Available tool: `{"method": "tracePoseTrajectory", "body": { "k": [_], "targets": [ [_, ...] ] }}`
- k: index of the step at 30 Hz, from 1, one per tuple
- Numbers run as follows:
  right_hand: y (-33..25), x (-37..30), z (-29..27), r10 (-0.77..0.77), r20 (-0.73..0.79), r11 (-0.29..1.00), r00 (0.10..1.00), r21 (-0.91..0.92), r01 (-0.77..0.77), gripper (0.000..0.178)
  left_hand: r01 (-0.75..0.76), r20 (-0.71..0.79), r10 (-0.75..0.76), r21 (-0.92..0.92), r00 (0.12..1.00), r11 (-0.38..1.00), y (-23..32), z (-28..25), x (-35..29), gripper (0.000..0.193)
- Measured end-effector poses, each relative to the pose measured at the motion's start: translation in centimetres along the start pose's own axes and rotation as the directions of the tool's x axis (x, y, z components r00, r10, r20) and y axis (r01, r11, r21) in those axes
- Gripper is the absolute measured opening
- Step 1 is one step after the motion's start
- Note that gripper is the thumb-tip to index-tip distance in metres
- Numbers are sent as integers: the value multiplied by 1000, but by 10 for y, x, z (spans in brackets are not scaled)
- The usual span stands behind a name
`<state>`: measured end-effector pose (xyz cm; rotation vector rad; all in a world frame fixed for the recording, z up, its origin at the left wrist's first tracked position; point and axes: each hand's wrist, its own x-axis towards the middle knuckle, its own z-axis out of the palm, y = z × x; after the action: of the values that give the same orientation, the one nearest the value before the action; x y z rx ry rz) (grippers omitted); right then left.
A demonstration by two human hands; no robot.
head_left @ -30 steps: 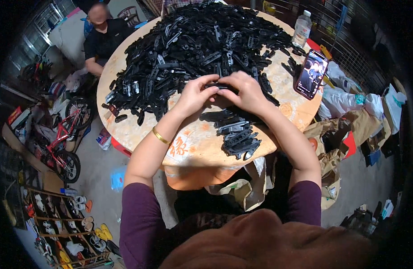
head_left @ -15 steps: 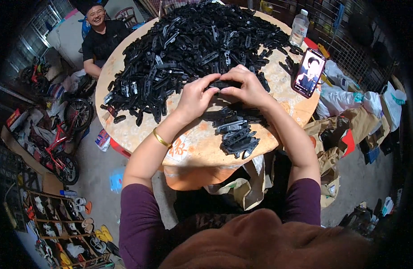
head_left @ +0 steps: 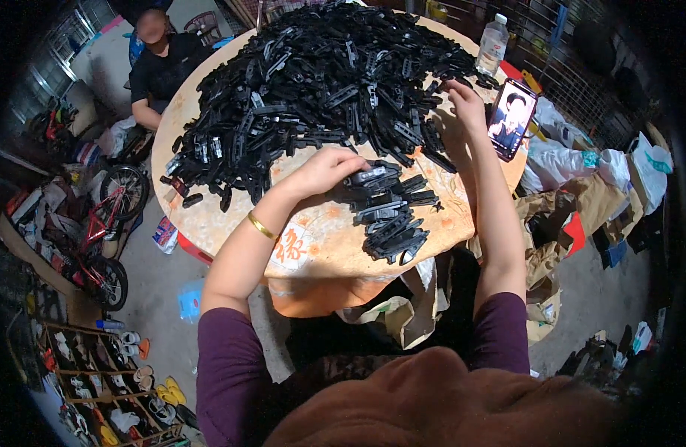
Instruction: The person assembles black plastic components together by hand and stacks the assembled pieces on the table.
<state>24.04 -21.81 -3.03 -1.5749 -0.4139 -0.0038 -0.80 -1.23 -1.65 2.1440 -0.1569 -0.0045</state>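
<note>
Several long black plastic parts lie in a small heap (head_left: pixel 391 216) near the front of the round table. My left hand (head_left: pixel 329 171), with a gold bangle at the wrist, rests at the heap's far left edge. Its fingers are bent together over a black plastic part (head_left: pixel 369 176), whose near end the fingertips partly hide. My right hand (head_left: pixel 466 106) is stretched out to the right edge of the large pile of similar black parts (head_left: pixel 321 82). Its fingers are slightly curled and apart, with nothing visible between them.
A lit phone (head_left: pixel 513 123) stands upright at the table's right side, with a clear bottle (head_left: pixel 493 46) behind it. Another person (head_left: pixel 164 63) sits at the far left. Paper and plastic bags (head_left: pixel 581 201) crowd the right; a red bicycle (head_left: pixel 108 216) and shoe rack (head_left: pixel 108 372) stand left.
My hands have parted from a black part held between them. The left has come down toward the small heap; the right has moved away to the right and farther out.
</note>
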Motion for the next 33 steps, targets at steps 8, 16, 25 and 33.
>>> {"method": "tracePoseTrajectory", "body": {
  "k": [8, 16, 25, 33],
  "targets": [
    [11, -14, 17, -316, 375, 626, 872, -608, 488, 47, 6, -248, 74, 310, 966, 951, 5, 12, 13, 29],
    [21, -3, 6, -235, 415, 516, 879, -713, 474, 29, -138, -78, 204, 502, 976, 854, 10, 15, 29, 30],
    [-15, -20, 10, -133, 113, 672, 985, -720, 173, 36, -201, -162, 374, 621, 913, 758, 8, 29, 18, 19],
    [-56, -65, 40, -39, 440, 987, 897, 158, -35, 30, 61, -480, -119, -135, 869, 989, 27, 17, 13, 16]
  ]
}}
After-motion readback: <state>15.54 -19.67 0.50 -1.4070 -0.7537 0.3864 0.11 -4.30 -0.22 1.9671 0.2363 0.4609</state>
